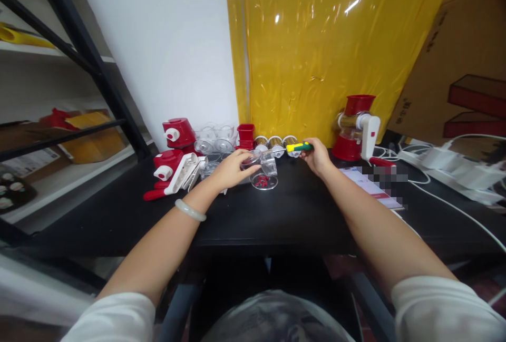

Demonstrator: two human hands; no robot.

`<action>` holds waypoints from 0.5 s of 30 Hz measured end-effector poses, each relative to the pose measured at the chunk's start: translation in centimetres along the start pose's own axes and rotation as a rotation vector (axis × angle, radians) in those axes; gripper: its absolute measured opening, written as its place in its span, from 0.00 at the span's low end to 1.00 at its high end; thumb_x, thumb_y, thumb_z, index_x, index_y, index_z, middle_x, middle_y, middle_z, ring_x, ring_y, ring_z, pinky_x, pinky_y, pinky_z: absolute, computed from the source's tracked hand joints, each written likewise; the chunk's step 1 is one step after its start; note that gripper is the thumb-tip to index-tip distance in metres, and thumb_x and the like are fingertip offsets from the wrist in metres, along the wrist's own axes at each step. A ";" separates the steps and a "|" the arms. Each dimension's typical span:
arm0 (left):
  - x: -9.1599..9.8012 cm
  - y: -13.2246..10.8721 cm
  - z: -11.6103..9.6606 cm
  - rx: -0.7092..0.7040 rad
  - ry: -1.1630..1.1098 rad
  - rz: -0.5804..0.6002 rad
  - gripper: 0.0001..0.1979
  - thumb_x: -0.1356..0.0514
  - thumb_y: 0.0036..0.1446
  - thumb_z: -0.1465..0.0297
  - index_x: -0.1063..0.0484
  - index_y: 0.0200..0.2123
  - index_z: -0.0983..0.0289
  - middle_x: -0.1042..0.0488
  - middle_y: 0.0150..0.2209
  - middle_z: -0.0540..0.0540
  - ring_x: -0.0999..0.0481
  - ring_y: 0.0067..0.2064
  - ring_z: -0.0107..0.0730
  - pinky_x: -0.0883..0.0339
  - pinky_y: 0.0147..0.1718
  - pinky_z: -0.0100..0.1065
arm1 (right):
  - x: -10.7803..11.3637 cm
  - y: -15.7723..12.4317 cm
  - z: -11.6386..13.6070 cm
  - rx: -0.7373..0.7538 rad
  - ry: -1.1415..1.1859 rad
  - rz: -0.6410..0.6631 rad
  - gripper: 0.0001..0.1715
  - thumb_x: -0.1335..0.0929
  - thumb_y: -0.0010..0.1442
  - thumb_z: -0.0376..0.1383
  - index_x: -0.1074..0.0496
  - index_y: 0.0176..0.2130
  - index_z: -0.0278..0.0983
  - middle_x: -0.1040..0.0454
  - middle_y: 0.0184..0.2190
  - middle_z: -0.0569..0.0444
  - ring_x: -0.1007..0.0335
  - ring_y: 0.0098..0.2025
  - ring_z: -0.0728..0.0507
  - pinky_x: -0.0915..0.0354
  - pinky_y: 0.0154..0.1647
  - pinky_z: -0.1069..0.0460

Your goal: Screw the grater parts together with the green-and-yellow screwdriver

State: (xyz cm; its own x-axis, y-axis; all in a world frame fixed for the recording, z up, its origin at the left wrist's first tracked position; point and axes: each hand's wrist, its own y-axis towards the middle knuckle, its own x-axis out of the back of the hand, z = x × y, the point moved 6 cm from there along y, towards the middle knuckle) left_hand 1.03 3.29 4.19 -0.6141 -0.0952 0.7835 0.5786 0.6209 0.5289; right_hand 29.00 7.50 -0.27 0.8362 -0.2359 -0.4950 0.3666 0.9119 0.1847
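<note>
My left hand (pixel 234 169) is closed around a clear plastic grater body (pixel 270 165), which stands on the black table in front of me. Small red pieces (pixel 262 179) show through its round base. In my right hand (pixel 317 158) is a screwdriver (pixel 299 147) with a yellow and green handle. Its shaft points left, and the tip reaches the upper part of the clear body; whether it sits in a screw is too small to tell. Just behind are several metal grating drums (pixel 275 144) and a red hopper (pixel 245 134).
An assembled red and white rotary grater (pixel 351 139) stands at the back right, near a phone (pixel 367 185) and a power strip (pixel 454 173) with cables. Red housings (pixel 178 132), white crank handles (pixel 182 173) and clear parts (pixel 215 139) cluster at left. Shelving (pixel 95 68) borders the left side.
</note>
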 end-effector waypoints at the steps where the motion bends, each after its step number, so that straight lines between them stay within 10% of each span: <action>1: 0.0 0.0 0.0 0.001 -0.004 0.000 0.20 0.40 0.63 0.54 0.24 0.50 0.62 0.26 0.50 0.59 0.25 0.50 0.42 0.29 0.53 0.46 | 0.1 0.1 0.0 0.006 -0.003 -0.003 0.08 0.31 0.52 0.38 0.36 0.30 0.40 0.35 0.21 0.63 0.42 0.17 0.53 0.39 0.19 0.56; 8: 0.0 0.0 0.1 0.006 0.003 -0.008 0.20 0.40 0.63 0.54 0.24 0.49 0.62 0.26 0.50 0.60 0.24 0.48 0.41 0.29 0.52 0.45 | 1.2 0.6 0.3 0.147 -0.335 -0.060 0.26 0.34 0.59 0.59 0.35 0.28 0.41 0.36 0.14 0.61 0.39 0.15 0.49 0.41 0.16 0.55; 15: 0.0 -0.1 0.1 0.012 -0.017 -0.001 0.21 0.40 0.63 0.54 0.25 0.50 0.62 0.26 0.51 0.60 0.25 0.52 0.43 0.29 0.54 0.46 | 1.1 0.7 0.2 0.142 -0.299 -0.053 0.19 0.29 0.56 0.48 0.37 0.26 0.41 0.42 0.13 0.66 0.47 0.14 0.52 0.37 0.18 0.55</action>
State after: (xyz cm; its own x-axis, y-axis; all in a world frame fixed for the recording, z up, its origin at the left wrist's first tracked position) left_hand 0.97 3.32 4.13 -0.6239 -0.0824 0.7771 0.5717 0.6298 0.5258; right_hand 30.24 7.79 -0.49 0.8896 -0.3885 -0.2403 0.4480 0.8448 0.2926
